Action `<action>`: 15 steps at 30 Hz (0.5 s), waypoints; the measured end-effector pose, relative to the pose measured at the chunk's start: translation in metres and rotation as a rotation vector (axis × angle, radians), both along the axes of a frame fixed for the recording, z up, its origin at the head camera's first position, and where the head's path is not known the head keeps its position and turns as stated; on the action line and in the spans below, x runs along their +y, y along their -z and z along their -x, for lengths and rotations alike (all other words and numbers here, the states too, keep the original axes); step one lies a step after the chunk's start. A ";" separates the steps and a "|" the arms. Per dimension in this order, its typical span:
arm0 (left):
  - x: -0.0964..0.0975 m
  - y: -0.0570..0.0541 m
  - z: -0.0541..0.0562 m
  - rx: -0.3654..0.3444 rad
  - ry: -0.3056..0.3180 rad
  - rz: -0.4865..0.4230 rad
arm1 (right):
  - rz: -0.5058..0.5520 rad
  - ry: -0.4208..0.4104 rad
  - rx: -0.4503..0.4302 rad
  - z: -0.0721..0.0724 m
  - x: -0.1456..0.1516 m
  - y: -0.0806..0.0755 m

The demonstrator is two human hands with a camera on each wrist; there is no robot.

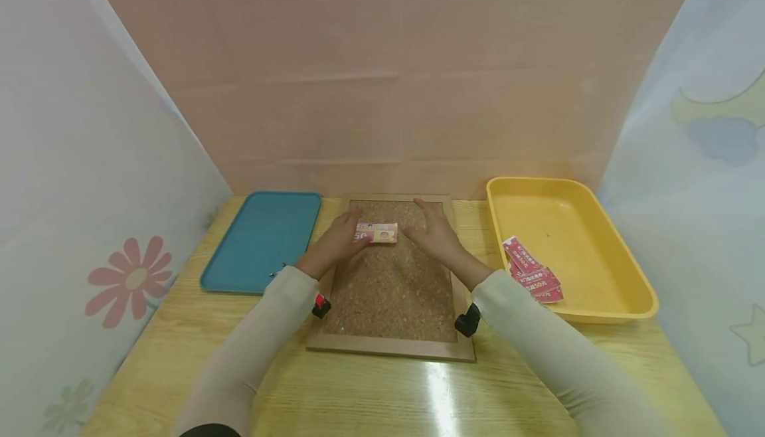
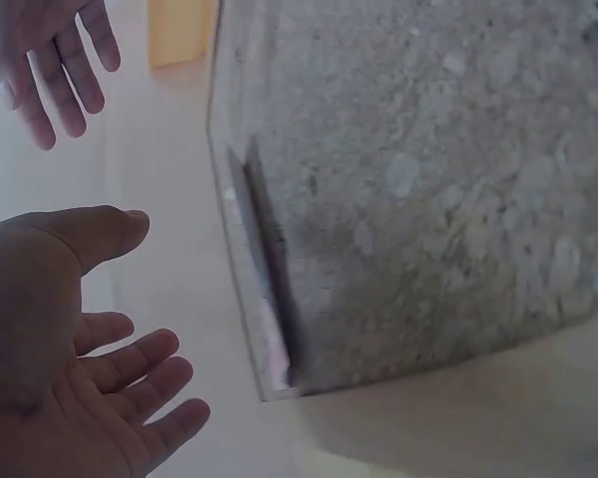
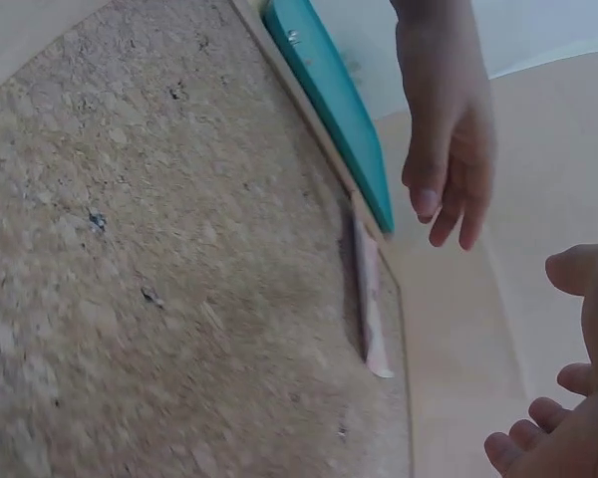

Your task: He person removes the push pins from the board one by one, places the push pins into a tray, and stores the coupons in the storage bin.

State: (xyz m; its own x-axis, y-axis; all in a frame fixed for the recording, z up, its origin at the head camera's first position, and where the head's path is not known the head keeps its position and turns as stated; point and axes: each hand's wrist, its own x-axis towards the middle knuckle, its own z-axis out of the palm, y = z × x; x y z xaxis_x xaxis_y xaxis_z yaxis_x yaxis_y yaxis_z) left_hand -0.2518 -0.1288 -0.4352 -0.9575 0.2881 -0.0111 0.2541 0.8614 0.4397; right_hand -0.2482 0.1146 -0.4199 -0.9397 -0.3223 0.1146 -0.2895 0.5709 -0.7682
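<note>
A pink-and-yellow printed paper coupon [image 1: 380,233] marked 50 lies on the far part of a wood-framed cork board [image 1: 394,297]. My left hand [image 1: 339,243] hovers over its left end, covering part of it in the head view. Both wrist views show a gap between this hand and the paper. To the right of the coupon is my right hand [image 1: 439,238], its thumb apart from its fingers and nothing held. The left wrist view shows the left hand's spread thumb and fingers [image 2: 145,373] beside the slip [image 2: 263,284].
On the left sits a blue tray [image 1: 263,238] with a few tiny metal pieces [image 1: 277,271] near its front right corner. A yellow bin [image 1: 574,244] stands at the right, holding several red coupons [image 1: 534,277]. A wall rises behind the board.
</note>
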 end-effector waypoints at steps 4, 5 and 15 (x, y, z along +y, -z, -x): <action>0.004 0.008 0.007 -0.034 0.005 -0.034 | -0.005 0.018 -0.057 0.005 -0.009 0.013; 0.005 0.009 0.008 -0.036 0.010 -0.047 | -0.007 0.026 -0.063 0.006 -0.010 0.016; 0.011 0.014 0.017 -0.091 -0.013 -0.035 | 0.018 0.038 -0.085 0.015 -0.024 0.036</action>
